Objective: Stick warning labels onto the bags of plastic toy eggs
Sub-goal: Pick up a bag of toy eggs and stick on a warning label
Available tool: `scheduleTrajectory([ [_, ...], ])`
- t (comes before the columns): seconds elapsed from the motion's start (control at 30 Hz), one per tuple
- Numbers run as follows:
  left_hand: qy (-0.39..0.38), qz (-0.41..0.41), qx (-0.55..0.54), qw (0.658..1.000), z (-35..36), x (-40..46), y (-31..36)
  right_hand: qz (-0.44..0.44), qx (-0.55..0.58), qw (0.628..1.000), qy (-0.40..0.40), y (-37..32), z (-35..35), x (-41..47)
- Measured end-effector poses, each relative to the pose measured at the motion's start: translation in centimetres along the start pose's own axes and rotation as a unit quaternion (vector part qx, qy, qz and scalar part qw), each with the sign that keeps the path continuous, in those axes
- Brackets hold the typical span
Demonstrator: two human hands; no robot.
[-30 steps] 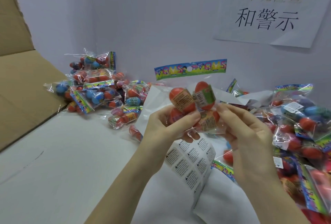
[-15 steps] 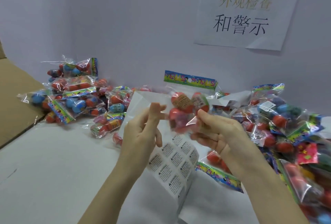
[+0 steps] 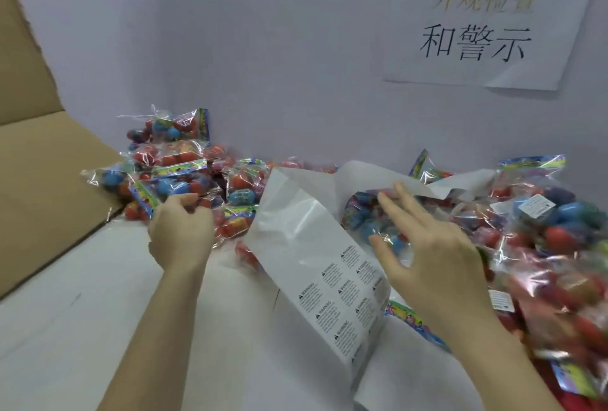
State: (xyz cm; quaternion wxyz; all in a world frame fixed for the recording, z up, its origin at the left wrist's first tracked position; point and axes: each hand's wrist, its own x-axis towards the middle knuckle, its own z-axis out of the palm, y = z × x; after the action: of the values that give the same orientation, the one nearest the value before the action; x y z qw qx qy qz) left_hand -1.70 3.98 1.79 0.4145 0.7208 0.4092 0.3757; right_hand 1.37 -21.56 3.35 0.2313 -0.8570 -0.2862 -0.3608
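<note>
Both bare forearms are reaching forward from the near edge of the surface, well apart from each other. The left hand (image 3: 179,229) is lying knuckles up toward the left side, its fingers curling under at the tips; whether they are gripping anything cannot be told. The right hand (image 3: 427,246) is hovering further right, palm turned leftward, its fingers (image 3: 403,203) stretching forward and spreading loosely, the thumb sticking out to the left.

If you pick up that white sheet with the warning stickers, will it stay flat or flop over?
Probably flop: the label sheet already curls and bends between the hands. It looks thin and glossy, so likely light and a bit slippery. Its peeled upper part seems limpest.
</note>
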Motion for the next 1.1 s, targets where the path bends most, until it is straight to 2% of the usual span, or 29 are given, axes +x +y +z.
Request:
scheduleTrajectory([
  [0.07, -0.095, 0.031, 0.123, 0.987, 0.4, 0.9, -1.1, -0.016, -0.023, 0.999, 0.015, -0.4, 0.3, -0.3],
  [0.13, -0.181, 0.093, 0.243, 0.948, 1.3, 0.8, -2.2, -0.014, -0.014, 1.0, 0.022, -0.4, 0.3, -0.3],
  [0.23, -0.222, 0.143, 0.358, 0.896, 1.9, 0.9, -3.4, -0.02, -0.009, 1.0, 0.01, -0.3, 0.2, -0.2],
  [0.37, -0.183, 0.173, 0.391, 0.885, 1.4, 2.0, -4.7, -0.028, -0.023, 0.999, 0.007, -0.4, 0.2, -0.2],
  [0.47, -0.138, 0.162, 0.436, 0.875, 0.7, 2.2, -5.5, -0.033, -0.028, 0.999, 0.01, -0.5, 0.2, -0.2],
  [0.57, -0.052, 0.178, 0.435, 0.881, 0.2, 1.9, -6.1, -0.029, -0.03, 0.999, 0.009, -0.5, 0.2, -0.2],
  [0.63, 0.007, 0.167, 0.37, 0.914, -0.3, 1.5, -5.9, -0.023, -0.029, 0.999, 0.022, -0.4, 0.3, -0.3],
  [0.7, 0.07, 0.147, 0.256, 0.953, -1.0, 1.2, -4.7, -0.013, -0.03, 0.999, 0.041, -0.4, 0.2, -0.2],
  [0.77, 0.123, 0.142, 0.147, 0.971, -1.8, 0.9, -2.7, -0.005, -0.024, 0.998, 0.062, -0.5, 0.0, -0.1],
  [0.83, 0.117, 0.128, -0.04, 0.984, -2.6, 0.1, -0.2, 0.003, -0.008, 0.997, 0.082, -0.9, -0.1, 0.0],
  [0.87, 0.074, 0.109, -0.17, 0.977, -3.0, -0.6, 1.3, 0.017, 0.022, 0.996, 0.082, -1.1, -0.3, 0.1],
  [0.93, -0.062, 0.07, -0.372, 0.923, -3.4, -2.6, 4.2, 0.084, 0.159, 0.982, 0.058, -1.6, -0.9, 0.3],
  [1.0, -0.205, 0.079, -0.408, 0.886, -2.9, -4.9, 5.9, 0.17, 0.335, 0.927, 0.018, -2.0, -1.2, 0.5],
  [1.1, -0.345, 0.119, -0.397, 0.842, -1.0, -8.2, 7.0, 0.242, 0.517, 0.82, -0.046, -2.0, -1.5, 0.8],
])
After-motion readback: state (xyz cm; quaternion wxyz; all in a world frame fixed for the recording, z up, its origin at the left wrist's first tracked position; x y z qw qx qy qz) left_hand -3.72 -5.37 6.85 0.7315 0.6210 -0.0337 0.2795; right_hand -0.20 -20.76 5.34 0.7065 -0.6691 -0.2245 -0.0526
